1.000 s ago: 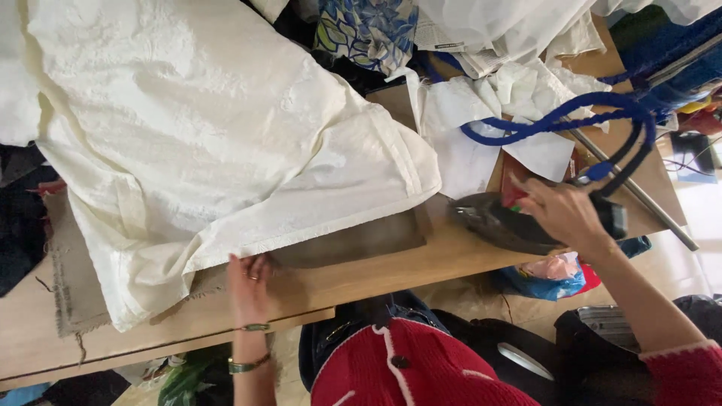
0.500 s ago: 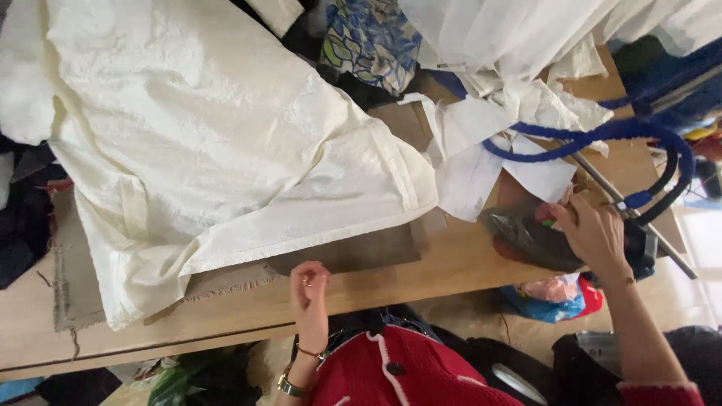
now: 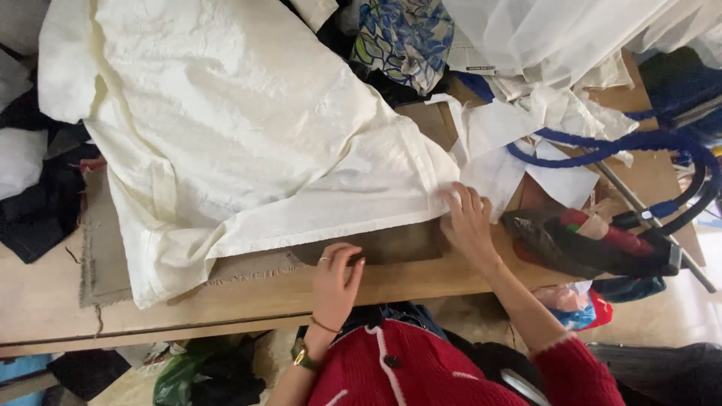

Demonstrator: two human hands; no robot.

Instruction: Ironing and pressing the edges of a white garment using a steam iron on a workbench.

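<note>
Left hand point(image 3: 335, 282) lies flat, fingers spread, pinning my brown pad point(image 3: 376, 244) just under the cream garment point(image 3: 233, 143); right hand point(image 3: 468, 222) presses open on its hem corner to smooth it, the iron point(image 3: 587, 244) parked just right

The cream garment point(image 3: 248, 143) is matt, crinkled cloth; the mat point(image 3: 113, 263) under it is coarse, frayed brown fabric. The bench point(image 3: 226, 301) is smooth, pale wood. The iron point(image 3: 587, 240) looks like dark plastic with a dull metal sole, its cord point(image 3: 602, 143) wrapped in blue woven cloth
</note>
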